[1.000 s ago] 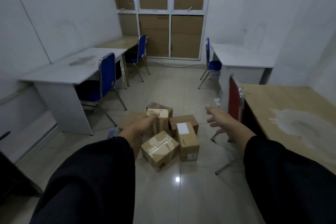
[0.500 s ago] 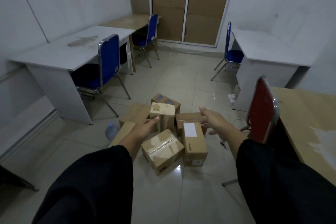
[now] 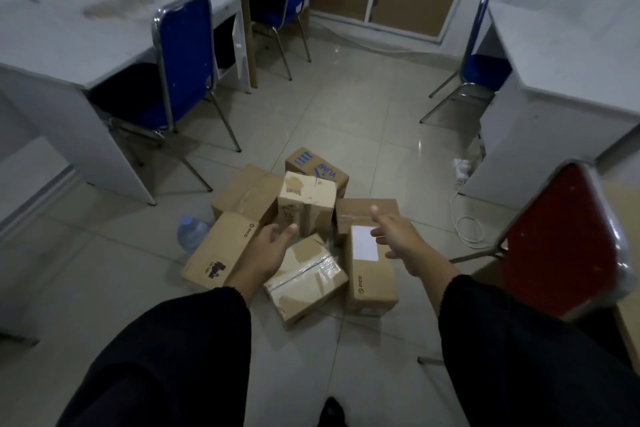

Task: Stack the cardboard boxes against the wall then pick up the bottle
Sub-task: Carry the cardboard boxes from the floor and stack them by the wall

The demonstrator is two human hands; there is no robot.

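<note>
Hovering over a jumble of cardboard boxes on the tiled floor, both of the person's hands are out in front and holding nothing. The left hand has its fingers loose and slightly curved, sitting in view above the gap between the left PICO box and the taped box. The right hand has its fingers spread and pointing forward, above the PICO box with the white label. Can't tell if either hand actually touches cardboard, it looks like they're just in the air. Black sleeves cover both arms.

The boxes aren't stacked at all, just a loose cluster mid-room, well apart from the walls. An upright box with torn tape stands in the middle, the box with blue print is right behind it, and a plain box sits to its right, partly behind the right hand. The taped box is tilted at an angle against its neighbours.

The water bottle is on the floor just beside the left PICO box, on the pile's left side.

Around it: a blue chair tucked at a white desk on the left, two more blue chairs further back, a red chair close on the right, and a white cable looped on the floor near it.
</note>
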